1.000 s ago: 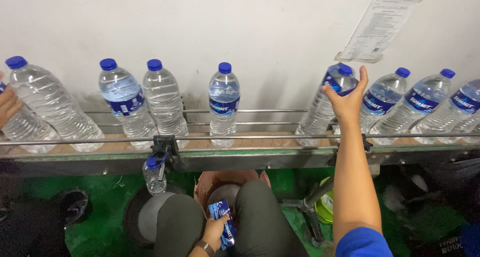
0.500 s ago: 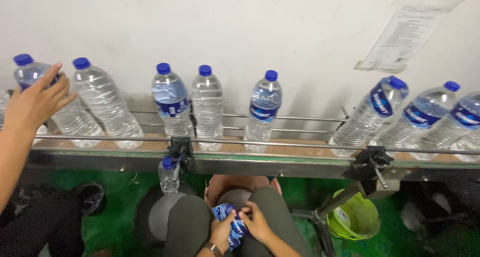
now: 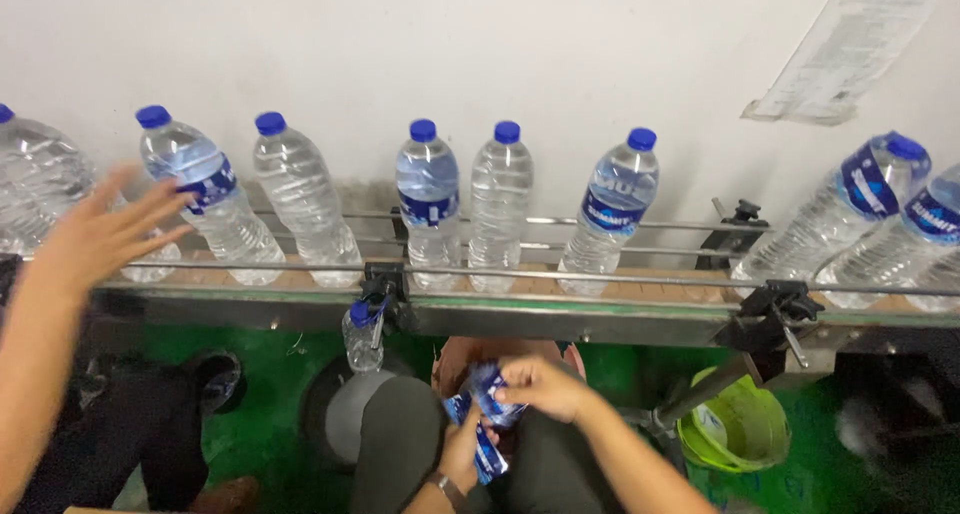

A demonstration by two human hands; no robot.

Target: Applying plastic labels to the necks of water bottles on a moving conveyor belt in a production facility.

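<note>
Holding a stack of glossy blue label sleeves (image 3: 483, 414) low over the lap, the left hand (image 3: 462, 452) has its fingers clenched around the lower end of the bundle. The right hand (image 3: 540, 386) pinches the upper end between thumb and fingertips. The sleeves are thin, crinkled plastic film, dark blue with pale markings, bent slightly where the two hands meet.

Above the knees runs a metal conveyor (image 3: 560, 319) with thin steel guide rails and a brownish slatted belt. On it stand clear, ribbed plastic bottles with round blue caps. Some wear a blue band, like the labelled bottle (image 3: 428, 209) near the middle, while the bare bottle (image 3: 498, 209) just beside it is plain.

At the far left another person's hand (image 3: 100, 239), fingers spread and blurred, is raised near a tilted bottle (image 3: 205, 199). A small bottle (image 3: 362, 336) hangs beneath the rail clamp. A yellow-green bucket (image 3: 735, 432) sits on the green floor (image 3: 270, 414) to the right.
</note>
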